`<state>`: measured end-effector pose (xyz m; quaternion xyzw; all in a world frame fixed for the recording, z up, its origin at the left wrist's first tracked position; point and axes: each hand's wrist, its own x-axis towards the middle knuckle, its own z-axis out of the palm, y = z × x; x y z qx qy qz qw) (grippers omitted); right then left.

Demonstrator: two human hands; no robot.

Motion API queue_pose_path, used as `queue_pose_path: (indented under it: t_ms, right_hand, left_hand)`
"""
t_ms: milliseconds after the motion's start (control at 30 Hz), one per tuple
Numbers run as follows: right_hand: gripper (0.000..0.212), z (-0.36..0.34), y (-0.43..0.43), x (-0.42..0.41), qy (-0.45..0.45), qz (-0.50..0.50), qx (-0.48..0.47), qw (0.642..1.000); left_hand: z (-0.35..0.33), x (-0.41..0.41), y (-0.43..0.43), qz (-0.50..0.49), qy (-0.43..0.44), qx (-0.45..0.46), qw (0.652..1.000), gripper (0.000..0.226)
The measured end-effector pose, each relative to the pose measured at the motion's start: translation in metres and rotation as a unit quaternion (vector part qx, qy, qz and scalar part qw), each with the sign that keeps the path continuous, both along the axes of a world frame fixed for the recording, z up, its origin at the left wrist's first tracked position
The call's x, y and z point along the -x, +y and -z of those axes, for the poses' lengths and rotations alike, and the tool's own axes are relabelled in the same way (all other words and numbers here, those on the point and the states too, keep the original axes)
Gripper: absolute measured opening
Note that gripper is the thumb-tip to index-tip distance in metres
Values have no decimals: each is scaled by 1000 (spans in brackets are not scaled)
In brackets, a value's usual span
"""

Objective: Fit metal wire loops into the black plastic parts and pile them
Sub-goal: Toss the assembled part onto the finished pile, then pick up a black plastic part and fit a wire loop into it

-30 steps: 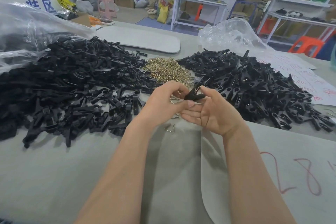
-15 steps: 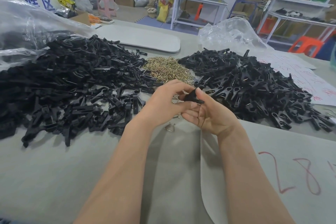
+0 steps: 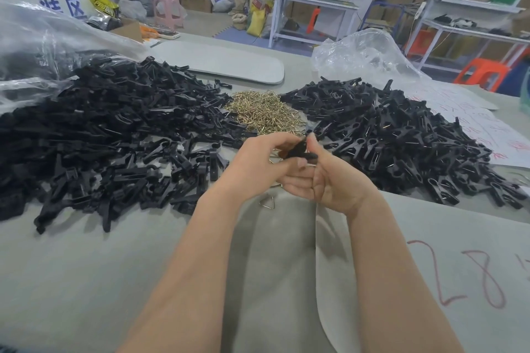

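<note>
Both of my hands meet over the middle of the table around one black plastic part [image 3: 299, 150]. My left hand [image 3: 258, 162] pinches it from the left and my right hand [image 3: 324, 178] grips it from the right. Any wire loop in the part is hidden by my fingers. A big heap of black plastic parts [image 3: 114, 135] lies to the left. A second heap of black parts with wire glints [image 3: 393, 135] lies to the right. Between them sits a mound of brass-coloured wire loops [image 3: 263, 113]. One loose wire loop [image 3: 268, 201] lies on the table under my hands.
Clear plastic bags lie at the far left [image 3: 43, 37] and behind the right heap [image 3: 361, 57]. A grey board [image 3: 218, 61] rests at the back. Paper with red writing [image 3: 470, 120] lies at the right. A grey sheet with red numbers [image 3: 459, 281] covers the near right.
The black part has turned in my fingers from upright to lying flatter, and my right thumb has come over it. Both hands stay in the same spot.
</note>
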<state>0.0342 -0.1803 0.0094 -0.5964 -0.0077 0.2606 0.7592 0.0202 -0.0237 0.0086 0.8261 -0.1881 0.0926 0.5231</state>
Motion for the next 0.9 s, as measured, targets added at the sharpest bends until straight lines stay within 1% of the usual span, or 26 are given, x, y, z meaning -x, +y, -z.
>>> queue_pose_path:
  t_ms: [33, 67, 100, 133, 167, 200, 233, 267, 300, 333, 367, 400, 433, 500, 600, 633, 700, 800, 867, 900]
  right_hand:
    - [61, -2, -1, -1, -10, 22, 40, 999]
    - [57, -3, -2, -2, -36, 44, 80, 995]
    - [45, -3, -3, -3, -80, 58, 119, 988]
    - [30, -3, -2, -4, -135, 76, 158, 975]
    - [21, -2, -1, -5, -195, 113, 193, 955]
    - [20, -1, 0, -7, -249, 177, 222, 926]
    - [23, -1, -1, -8, -285, 263, 234, 892]
    - [31, -3, -3, -9, -301, 357, 215, 858]
    - [47, -6, -6, -8, -307, 432, 179, 829]
    - [65, -7, -9, -7, -309, 470, 160, 811]
    - [78, -7, -11, -7, -311, 478, 176, 802]
    - [84, -5, -10, -6, -317, 465, 217, 798]
    - [85, -3, -5, -5, -324, 441, 269, 793]
    - [80, 2, 9, -2, -349, 387, 357, 775]
    - [60, 5, 22, 1, -394, 314, 430, 749]
    - [53, 6, 23, 1, -402, 299, 437, 747]
    - [44, 7, 27, 2, -407, 284, 430, 754]
    - [35, 11, 35, 2, -390, 244, 425, 779]
    - [32, 13, 38, 2, -383, 222, 431, 787]
    - [31, 14, 39, 1, -381, 219, 430, 788]
  left_hand:
    - [1, -1, 0, -22, -2, -4, 1000, 28]
    - [2, -1, 1, -41, -6, -23, 999, 27]
    - [2, -2, 0, -52, -10, -55, 997, 28]
    - [3, -2, -2, -55, -11, -91, 994, 30]
    - [3, -3, -4, -61, -10, -122, 991, 34]
    - [4, -4, -5, -86, -11, -154, 984, 40]
    - [4, -6, -3, -135, -9, -188, 973, 47]
    - [4, -8, 2, -209, -1, -221, 953, 52]
    - [5, -9, 10, -289, 19, -242, 926, 55]
    - [6, -9, 19, -356, 51, -248, 899, 54]
    - [8, -9, 28, -400, 86, -246, 878, 52]
    - [11, -8, 34, -420, 122, -247, 865, 47]
    - [13, -7, 37, -424, 152, -253, 856, 41]
    - [17, -7, 37, -418, 185, -270, 847, 31]
    - [19, -11, 36, -415, 188, -288, 842, 22]
    - [19, -12, 36, -415, 188, -297, 839, 20]
    - [19, -14, 34, -405, 190, -322, 834, 18]
    - [20, -14, 28, -385, 189, -352, 832, 16]
    - [20, -14, 26, -383, 172, -352, 837, 14]
    - [20, -14, 25, -382, 155, -338, 846, 15]
